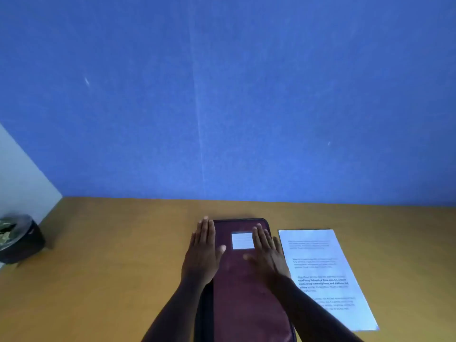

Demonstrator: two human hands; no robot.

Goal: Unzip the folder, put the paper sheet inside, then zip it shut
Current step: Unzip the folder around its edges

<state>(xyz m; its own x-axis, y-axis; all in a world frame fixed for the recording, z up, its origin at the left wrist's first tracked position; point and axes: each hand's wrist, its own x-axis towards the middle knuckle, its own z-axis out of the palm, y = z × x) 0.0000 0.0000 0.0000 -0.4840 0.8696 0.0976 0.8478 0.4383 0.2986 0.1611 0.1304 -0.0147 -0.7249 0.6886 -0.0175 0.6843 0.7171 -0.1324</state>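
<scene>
Folder point(246, 297) on wooden table point(111, 280), blue wall point(222, 95).

I see the folder point(246, 292) lying flat on the table point(111, 280), in the middle, close to me. My left hand point(201, 255) rests on its far left edge, my right hand point(267, 255) on its far right part. The label point(243, 240) sits between them. The paper sheet point(325, 275) lies just right of the folder. A container point(19, 239) stands far left, near the wall point(222, 95) behind the table.
</scene>
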